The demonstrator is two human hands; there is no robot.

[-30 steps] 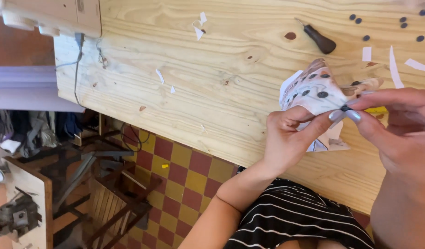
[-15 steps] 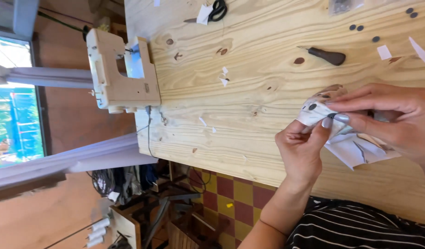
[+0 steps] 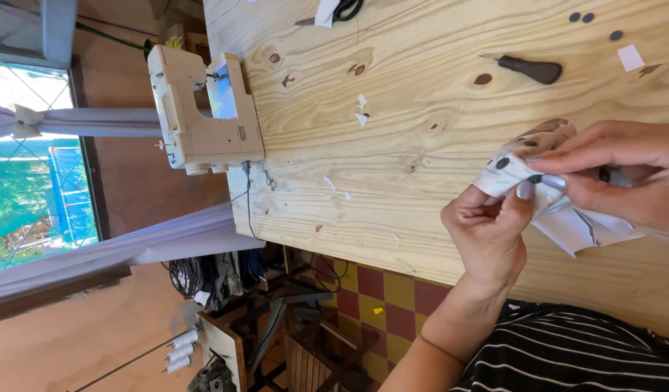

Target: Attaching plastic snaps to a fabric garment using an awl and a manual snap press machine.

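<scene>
While the left hand pinches the near edge of a pale cloth piece studded with dark buttons, the right hand grips it from the right, fingertips meeting over the wooden table; an awl lies farther off, a small sewing machine far left

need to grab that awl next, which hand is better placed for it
Probably the right hand: it lies nearer the dark-handled awl across the wooden table. The left hand sits at the near edge, pinching the spotted fabric piece.
</scene>
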